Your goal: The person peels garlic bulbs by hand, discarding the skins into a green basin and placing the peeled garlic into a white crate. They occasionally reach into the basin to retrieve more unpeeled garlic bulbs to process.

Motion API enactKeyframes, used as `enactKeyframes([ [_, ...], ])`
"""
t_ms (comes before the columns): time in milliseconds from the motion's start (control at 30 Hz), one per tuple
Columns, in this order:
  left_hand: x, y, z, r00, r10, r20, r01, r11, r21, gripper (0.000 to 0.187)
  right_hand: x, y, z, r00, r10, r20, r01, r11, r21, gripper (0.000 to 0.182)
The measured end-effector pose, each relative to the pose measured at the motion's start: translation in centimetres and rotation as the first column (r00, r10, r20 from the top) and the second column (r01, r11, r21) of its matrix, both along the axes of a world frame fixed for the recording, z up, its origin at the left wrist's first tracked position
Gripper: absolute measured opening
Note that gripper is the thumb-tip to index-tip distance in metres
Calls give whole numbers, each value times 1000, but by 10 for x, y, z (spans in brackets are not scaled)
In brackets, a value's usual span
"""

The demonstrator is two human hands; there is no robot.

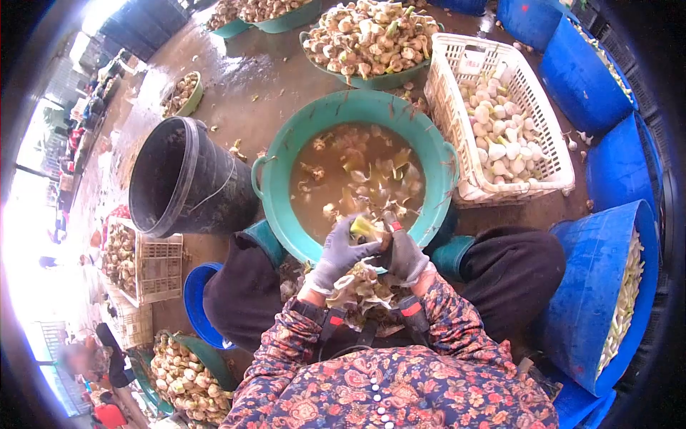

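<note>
My left hand [344, 254], in a grey glove, is closed around a garlic bulb [364, 229] with a yellow-green stem. Close against it, my gloved right hand [407, 256] is also closed, with a small dark object at its fingers that I cannot make out clearly. Both hands are over the near rim of a green tub [279, 179] of brown water, where peeled skins and garlic float. Below my hands, a heap of garlic skins [364, 294] lies between my knees.
A white crate [561, 168] of peeled bulbs stands right of the tub. To the left, a black bucket [229, 182] lies tilted. Behind is a basin heaped with garlic [371, 39]. Blue barrels [593, 286] line the right side. A person [89, 357] is at lower left.
</note>
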State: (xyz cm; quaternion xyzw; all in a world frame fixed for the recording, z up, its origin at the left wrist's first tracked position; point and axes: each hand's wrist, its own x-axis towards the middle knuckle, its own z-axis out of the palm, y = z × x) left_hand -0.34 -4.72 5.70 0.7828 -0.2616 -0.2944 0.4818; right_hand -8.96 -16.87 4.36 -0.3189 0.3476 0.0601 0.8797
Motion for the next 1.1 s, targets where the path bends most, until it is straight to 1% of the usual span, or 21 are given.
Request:
enactKeyframes([
  [33, -1, 0, -6, 965, 59, 254, -36, 995, -93, 60, -1, 0, 15, 1000, 19, -22, -18, 1000, 21, 53],
  [67, 1, 2, -11, 965, 62, 255, -39, 995, -92, 60, 0, -3, 4, 1000, 22, -22, -22, 1000, 22, 53],
  [133, 7, 4, -8, 972, -52, 229, 86, 986, -142, 48, 1, -11, -6, 949, 315, -20, -304, 895, -325, 63],
  [167, 9, 8, -6, 969, -190, 157, 181, 981, 67, 31, -2, -10, -11, 964, 263, -27, -263, 945, -194, 55],
  [267, 11, 9, -16, 1000, 21, -4, -20, 979, 204, 21, 1, -4, 18, 966, 253, -53, -256, 907, -334, 46],
  [300, 12, 10, -12, 968, 109, -226, -76, 985, 152, 22, 3, -12, -24, 944, 294, 150, -253, 937, -241, 39],
  [333, 13, 13, -12, 968, 109, -227, -76, 986, 151, 22, 3, -11, -16, 944, 294, 150, -253, 937, -242, 39],
  [400, 13, 19, -14, 590, 108, -800, -432, 880, -199, 24, -1, -8, 5, 896, 117, 429, -51, 985, -162, 43],
  [433, 12, 23, -22, 701, 54, -711, -369, 881, -297, 27, -4, -9, 14, 864, 112, 492, -110, 993, -32, 50],
  [467, 12, 25, -27, 702, 56, -710, -371, 879, -298, 27, -3, -7, 14, 862, 115, 494, -114, 993, -33, 50],
  [533, 12, 27, -31, 773, 24, -634, -344, 855, -387, 27, 0, -4, 9, 893, 250, 375, -122, 935, -333, 54],
  [567, 13, 31, -31, 773, 14, -634, -339, 855, -393, 27, 3, 1, -15, 823, 403, 400, 113, 574, -811, 45],
  [600, 13, 35, -32, 774, 15, -634, -339, 855, -392, 27, 1, 3, -9, 823, 402, 402, 114, 576, -810, 45],
  [667, 14, 40, -38, 969, 25, -244, -70, 982, -178, 32, -1, 6, 10, 861, 509, 1, 90, -151, -984, 34],
  [700, 17, 40, -39, 866, 59, -497, -181, 963, -201, 30, 1, 11, -7, 895, 419, 156, 192, -45, -980, 21],
  [733, 16, 37, -33, 866, 58, -497, -180, 963, -201, 30, 4, 13, -15, 895, 418, 156, 193, -46, -980, 21],
  [767, 14, 33, -27, 796, 49, -603, -293, 903, -314, 29, 6, 14, -23, 961, 206, 183, 108, 329, -938, 20],
  [800, 13, 30, -21, 716, 17, -698, -411, 818, -402, 27, 8, 15, -24, 993, -5, 116, 90, 662, -744, 21],
  [867, 10, 36, -13, 671, -39, -740, -463, 757, -460, 26, 5, -2, -25, 981, -188, -44, 164, 933, -321, 24],
  [1000, 13, 62, 12, 578, -273, -769, -169, 882, -440, 21, 8, -7, -44, 930, -351, -108, 305, 901, -307, 30],
  [1100, 10, 75, 41, 580, -405, -707, -56, 845, -531, 23, 3, -14, -36, 950, -286, -125, 238, 922, -306, 40],
])
